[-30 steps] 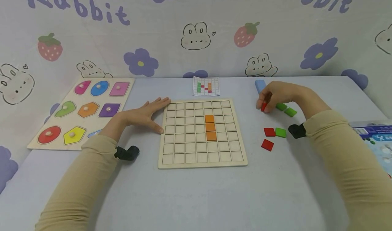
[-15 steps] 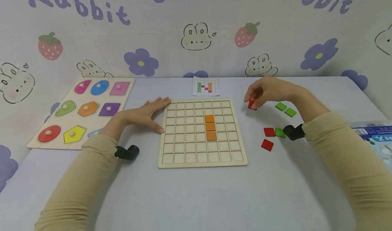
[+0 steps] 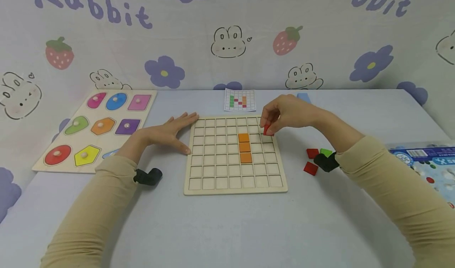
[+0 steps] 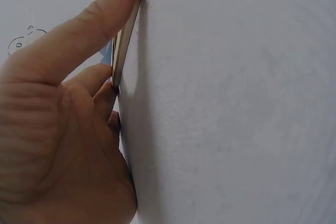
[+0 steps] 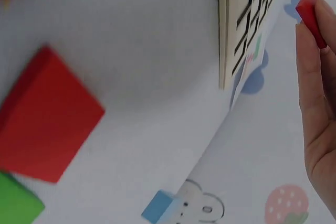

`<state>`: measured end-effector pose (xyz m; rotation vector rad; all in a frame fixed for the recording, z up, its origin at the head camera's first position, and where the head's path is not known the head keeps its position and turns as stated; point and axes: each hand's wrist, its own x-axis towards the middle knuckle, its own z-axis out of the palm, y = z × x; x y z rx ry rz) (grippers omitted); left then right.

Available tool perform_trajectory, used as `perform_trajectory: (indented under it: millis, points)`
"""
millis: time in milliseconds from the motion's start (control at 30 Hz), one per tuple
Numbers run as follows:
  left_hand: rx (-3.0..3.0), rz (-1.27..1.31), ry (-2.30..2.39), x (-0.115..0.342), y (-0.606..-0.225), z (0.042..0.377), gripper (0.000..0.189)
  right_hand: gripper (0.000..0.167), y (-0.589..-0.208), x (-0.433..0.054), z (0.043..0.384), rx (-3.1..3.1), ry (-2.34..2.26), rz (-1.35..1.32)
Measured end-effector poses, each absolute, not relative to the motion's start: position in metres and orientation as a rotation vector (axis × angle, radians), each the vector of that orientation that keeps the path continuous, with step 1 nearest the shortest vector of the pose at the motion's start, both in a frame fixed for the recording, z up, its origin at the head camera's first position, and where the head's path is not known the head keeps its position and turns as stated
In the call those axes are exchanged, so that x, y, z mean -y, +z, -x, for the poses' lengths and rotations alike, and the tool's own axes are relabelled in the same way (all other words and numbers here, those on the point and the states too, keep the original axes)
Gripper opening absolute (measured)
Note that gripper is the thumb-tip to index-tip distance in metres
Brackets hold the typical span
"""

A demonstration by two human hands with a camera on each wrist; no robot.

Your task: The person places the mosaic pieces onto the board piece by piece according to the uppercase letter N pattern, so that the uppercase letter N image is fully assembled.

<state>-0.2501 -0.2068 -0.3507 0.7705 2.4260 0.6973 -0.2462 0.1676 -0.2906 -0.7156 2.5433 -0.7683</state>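
My right hand [image 3: 289, 112] pinches a red square tile [image 3: 267, 130] between thumb and fingers, over the upper right corner of the wooden grid board [image 3: 220, 171]. In the right wrist view, that red tile [image 5: 311, 18] shows at the fingertips. My left hand [image 3: 167, 134] rests with spread fingers at the board's left edge, thumb and fingertips touching the rim. The left wrist view shows the thumb [image 4: 79, 35] along the board's side [image 4: 126, 40]. Three orange tiles [image 3: 244, 147] sit in a column in the grid.
Right of the board lie red tiles [image 3: 311, 168] and a green tile [image 3: 325, 152]. Behind the board is a small pattern card [image 3: 239, 100]. A knob puzzle board [image 3: 106, 139] lies left, a blue block [image 3: 303, 98] at the back, and a blue printed package [image 3: 426, 161] at right.
My right hand has lifted the red tile and carried it left from the loose tiles to above the board's corner. The left hand has stayed at the board's edge.
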Motion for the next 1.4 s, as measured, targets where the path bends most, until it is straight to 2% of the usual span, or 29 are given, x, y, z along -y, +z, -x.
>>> perform_trajectory:
  millis: [600,1400]
  points:
    - [-2.429,-0.762,0.695,0.207,-0.352,0.251,0.111,0.015,-0.303,-0.122,0.215,-2.332,-0.810,0.868]
    - [-2.427,-0.766,0.695,0.207,-0.353,0.251,0.112,0.013,-0.313,-0.111,0.195,-2.307,-0.714,0.927]
